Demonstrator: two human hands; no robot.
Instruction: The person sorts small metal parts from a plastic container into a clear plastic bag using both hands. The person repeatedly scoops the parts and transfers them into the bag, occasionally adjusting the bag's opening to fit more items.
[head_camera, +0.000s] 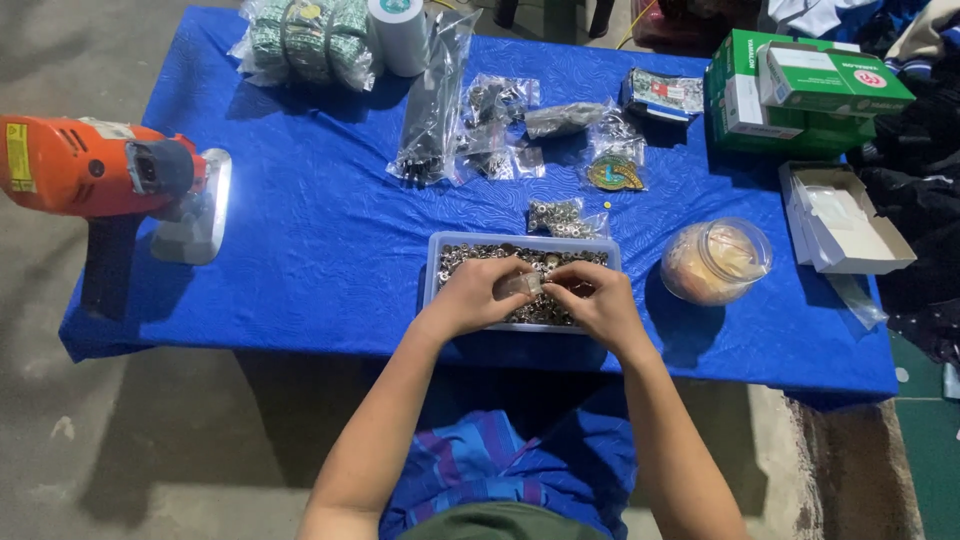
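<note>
The person sits at a table covered with a blue cloth (300, 260). Both hands are over a shallow clear tray (436, 262) at the near edge of the table, and this tray is full of small metal pieces. The left hand (475, 293) and the right hand (598, 300) come together above the middle of the tray. Between their fingertips they pinch a small clear plastic bag (522, 286), so both grips are narrow and closed on this bag. What is inside the bag I cannot tell; it is too small.

Just behind the tray lies another small bag of metal pieces (560, 216). To the right of the tray stands a round clear jar (715, 262) with something pale orange inside. Further right there is an open white cardboard box (845, 220), and behind it green and white boxes (800, 90) are stacked at the far corner.

In the middle of the far side I see several clear bags with dark parts (470, 110), and a white roll (398, 35) beside a wrapped green bundle (310, 40). On the left side an orange power drill (95, 165) sits near a small white stand (195, 215).
</note>
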